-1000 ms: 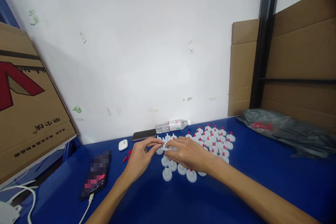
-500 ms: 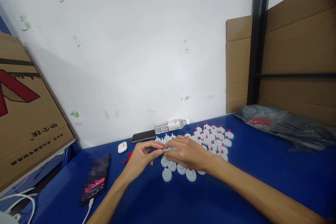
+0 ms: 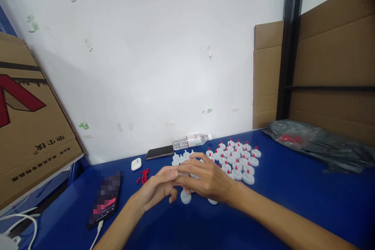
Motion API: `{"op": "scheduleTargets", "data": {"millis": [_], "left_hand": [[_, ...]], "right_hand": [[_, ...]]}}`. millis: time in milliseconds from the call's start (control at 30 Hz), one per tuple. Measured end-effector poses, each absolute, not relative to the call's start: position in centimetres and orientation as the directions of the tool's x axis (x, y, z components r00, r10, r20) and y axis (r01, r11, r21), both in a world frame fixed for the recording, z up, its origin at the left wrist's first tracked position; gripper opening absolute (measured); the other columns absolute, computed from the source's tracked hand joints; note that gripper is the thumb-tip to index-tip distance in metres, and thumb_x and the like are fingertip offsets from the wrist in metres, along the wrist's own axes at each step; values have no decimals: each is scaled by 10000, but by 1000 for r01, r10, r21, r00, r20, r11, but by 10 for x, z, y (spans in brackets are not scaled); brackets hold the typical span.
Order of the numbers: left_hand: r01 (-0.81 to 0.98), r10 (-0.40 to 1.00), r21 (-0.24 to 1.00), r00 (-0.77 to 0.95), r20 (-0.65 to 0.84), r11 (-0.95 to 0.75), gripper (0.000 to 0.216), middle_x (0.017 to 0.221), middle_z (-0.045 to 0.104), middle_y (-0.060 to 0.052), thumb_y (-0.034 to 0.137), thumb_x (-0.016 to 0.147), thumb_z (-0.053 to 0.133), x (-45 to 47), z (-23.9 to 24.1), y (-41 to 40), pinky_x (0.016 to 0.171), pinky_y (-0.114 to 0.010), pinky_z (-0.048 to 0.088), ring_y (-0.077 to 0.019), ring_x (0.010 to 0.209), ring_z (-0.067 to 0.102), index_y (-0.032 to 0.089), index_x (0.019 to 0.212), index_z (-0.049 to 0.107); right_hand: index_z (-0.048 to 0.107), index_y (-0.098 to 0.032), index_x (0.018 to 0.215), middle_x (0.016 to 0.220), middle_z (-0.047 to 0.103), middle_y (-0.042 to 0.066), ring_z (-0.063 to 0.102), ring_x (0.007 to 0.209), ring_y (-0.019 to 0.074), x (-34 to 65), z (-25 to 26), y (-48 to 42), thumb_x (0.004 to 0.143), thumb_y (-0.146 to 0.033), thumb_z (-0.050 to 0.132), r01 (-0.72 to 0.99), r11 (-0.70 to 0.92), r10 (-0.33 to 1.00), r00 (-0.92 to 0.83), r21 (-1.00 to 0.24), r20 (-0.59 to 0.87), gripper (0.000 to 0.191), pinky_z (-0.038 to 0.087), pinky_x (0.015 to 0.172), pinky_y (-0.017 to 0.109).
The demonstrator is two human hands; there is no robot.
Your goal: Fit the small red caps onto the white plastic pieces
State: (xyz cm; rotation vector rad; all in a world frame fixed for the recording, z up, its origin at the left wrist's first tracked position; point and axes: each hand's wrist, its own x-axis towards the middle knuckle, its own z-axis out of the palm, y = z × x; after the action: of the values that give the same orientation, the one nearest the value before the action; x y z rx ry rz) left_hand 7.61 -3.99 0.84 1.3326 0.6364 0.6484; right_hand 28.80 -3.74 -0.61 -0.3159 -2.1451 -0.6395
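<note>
From my head camera, my left hand (image 3: 156,188) and right hand (image 3: 206,179) meet fingertip to fingertip over the near white caps (image 3: 185,197), pinching something too hidden to name; red plugs (image 3: 143,175) lie left, within reach.

Bare blue table (image 3: 287,187) beside crowded caps (image 3: 237,160)

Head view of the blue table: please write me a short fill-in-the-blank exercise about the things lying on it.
1. The small white plastic caps carry ____ tips.
2. The clear plastic water bottle lies on its ____.
3. The loose red plastic tips lie to the ____ of the left hand.
4. The black plastic bag lies beside the brown ____.

Missing words: red; side; left; cardboard
</note>
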Motion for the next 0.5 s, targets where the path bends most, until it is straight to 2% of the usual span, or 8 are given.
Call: {"op": "scheduleTargets", "data": {"millis": [133,233,333,500], "left_hand": [[-43,781,999,624,17,13,363,821,688,-88,374,802,726,81,8,-41,496,-190,410,-149,690,633,111,1052,721],[22,803,998,595,30,-54,316,626,607,-19,364,786,745,83,6,-40,392,-158,257,-90,510,560,95,951,724],[66,827,993,560,43,-95,321,461,436,69,389,765,758,84,4,-39,356,-176,118,-31,330,368,94,884,712],[53,824,986,556,105,-161,364,459,426,72,456,721,777,82,2,-37,346,-184,141,-17,308,298,104,750,685]], "right_hand": [[663,-215,1069,1157,717,37,612,1065,154,285,-12,-35,1014,-115,452,431,851,64,-653,300,755,240,412,981,365],[663,-207,1066,1102,734,33,604,1096,161,284,-16,-33,1015,-121,461,416,858,58,-663,303,746,225,419,966,363],[661,-211,1103,1180,729,36,603,1119,160,284,-16,-34,1023,-107,429,408,864,45,-648,296,761,267,424,956,353],[661,-232,1150,1348,649,23,569,1206,151,283,-12,-40,1002,-91,447,406,866,52,-654,292,755,296,439,980,338]]}}
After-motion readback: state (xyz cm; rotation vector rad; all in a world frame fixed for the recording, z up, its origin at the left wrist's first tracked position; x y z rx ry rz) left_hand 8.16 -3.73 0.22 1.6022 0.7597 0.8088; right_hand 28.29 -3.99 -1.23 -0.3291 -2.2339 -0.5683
